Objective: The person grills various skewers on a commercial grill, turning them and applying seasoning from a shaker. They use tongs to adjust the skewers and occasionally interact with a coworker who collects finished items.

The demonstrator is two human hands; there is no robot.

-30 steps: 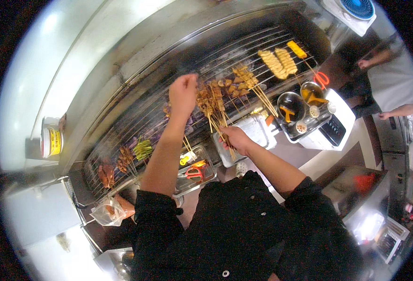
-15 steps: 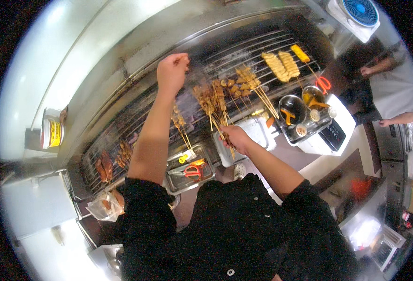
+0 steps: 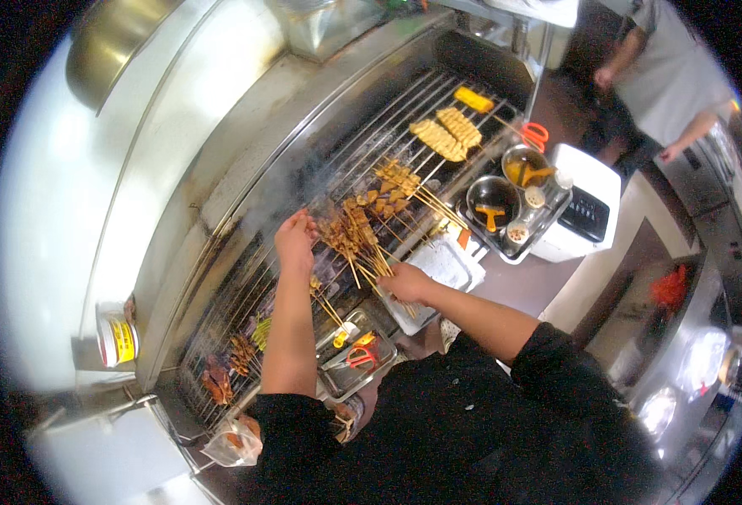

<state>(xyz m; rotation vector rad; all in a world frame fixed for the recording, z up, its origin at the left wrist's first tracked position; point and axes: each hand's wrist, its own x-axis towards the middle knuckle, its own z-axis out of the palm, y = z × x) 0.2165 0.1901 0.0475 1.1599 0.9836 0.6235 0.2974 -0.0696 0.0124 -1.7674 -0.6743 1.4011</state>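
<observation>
Wooden sticks from a bundle of meat skewers point(image 3: 351, 235) run into my right hand point(image 3: 406, 284), whose fingers are wrapped round them near the front edge of the grill point(image 3: 392, 120). The browned meat end lies over the bars. My left hand point(image 3: 296, 239) is raised at the left of that meat, its fingers curled together; whatever may be in them is hidden. More skewers point(image 3: 398, 181) lie just to the right, sticks toward me. Farther right are two pale scored pieces point(image 3: 446, 135) and a yellow piece of food point(image 3: 474, 100) on a stick.
In front of the grill stands a metal tray with red-handled scissors point(image 3: 362, 353). At the right, a tray holds a dark bowl point(image 3: 493, 202) with an orange brush and small cups beside a white appliance point(image 3: 580, 202). Another person point(image 3: 674, 67) stands at the far right.
My left hand has come down toward the meat from higher above the grill. My right hand still grips the sticks. The whole view has tilted and shifted.
</observation>
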